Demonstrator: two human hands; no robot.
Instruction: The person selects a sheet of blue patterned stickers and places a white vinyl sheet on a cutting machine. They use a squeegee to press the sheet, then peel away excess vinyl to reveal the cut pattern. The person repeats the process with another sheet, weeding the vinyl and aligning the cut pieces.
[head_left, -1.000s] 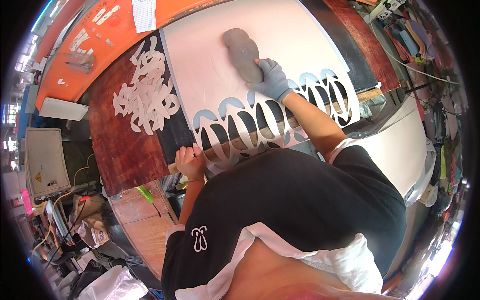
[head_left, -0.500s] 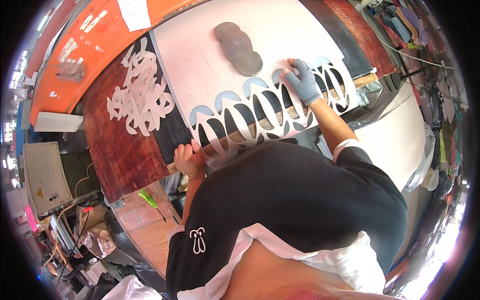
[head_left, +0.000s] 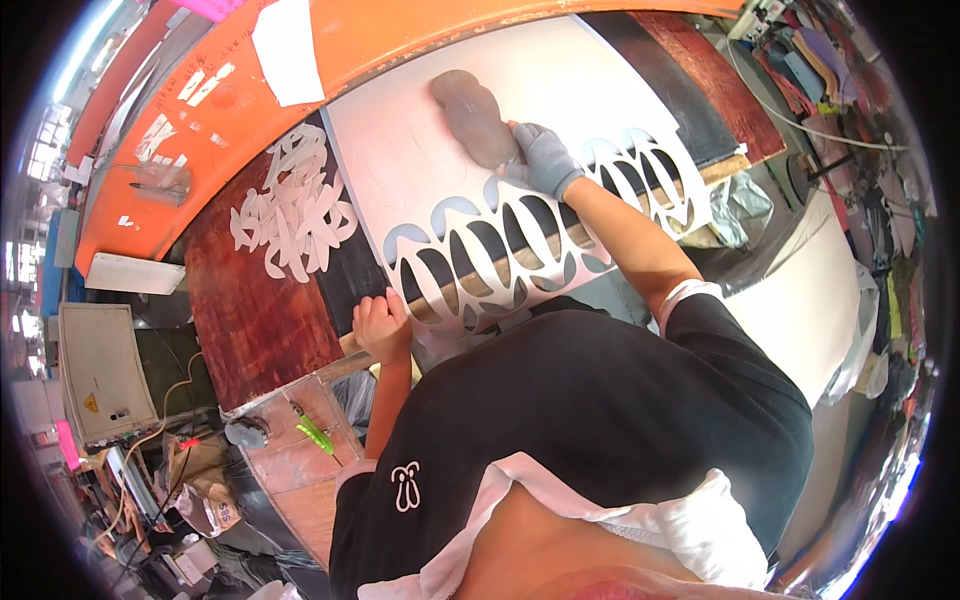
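Note:
A white sheet [head_left: 400,140] covers the middle of the work surface, its near part cut into a lattice of long oval holes. On its far part lies a grey-brown, wavy-edged cutting die [head_left: 470,120]. My right hand [head_left: 548,165], in a grey fingerless glove, is closed about the die's near right end, its fingertips on the edge. At the sheet's near left corner my bare left hand [head_left: 382,326] is closed, fingers curled on the sheet's edge. Pale blue material shows at the scalloped border of the holes.
A heap of pale cut strips [head_left: 295,210] lies left of the sheet on a dark red board [head_left: 255,325]. The orange machine beam [head_left: 400,62] spans the far side. A green-handled cutter [head_left: 315,434] rests on a lower shelf [head_left: 290,465], and a grey control box [head_left: 105,365] stands left.
My right hand has moved left and away from the cut lattice onto the die. My left hand stays at the sheet's corner. The view has shifted, showing more of the orange beam.

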